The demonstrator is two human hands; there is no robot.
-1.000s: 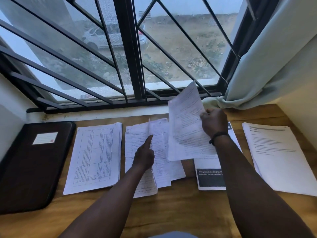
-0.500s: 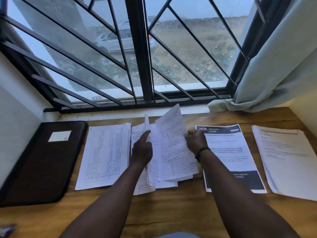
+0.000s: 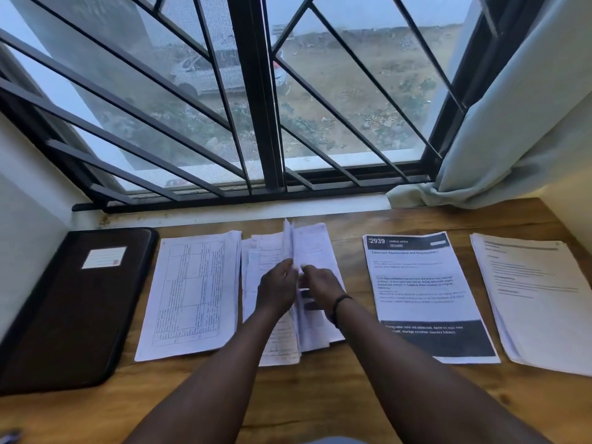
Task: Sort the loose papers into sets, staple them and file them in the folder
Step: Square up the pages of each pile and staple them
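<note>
— Head view: where are your hands?
— Your left hand (image 3: 278,291) and right hand (image 3: 322,288) meet over the middle paper pile (image 3: 315,248), fingers curled on its upturned sheets.
— The folder (image 3: 77,312)?
— Closed, far left on the table (image 3: 320,395).

A home study corner: a wooden desk (image 3: 320,405) strewn with paper stacks (image 3: 192,296) sits beneath a barred window (image 3: 256,107) with a pale curtain (image 3: 512,123), overlooking a dirt yard and a parked car (image 3: 208,75).
</note>
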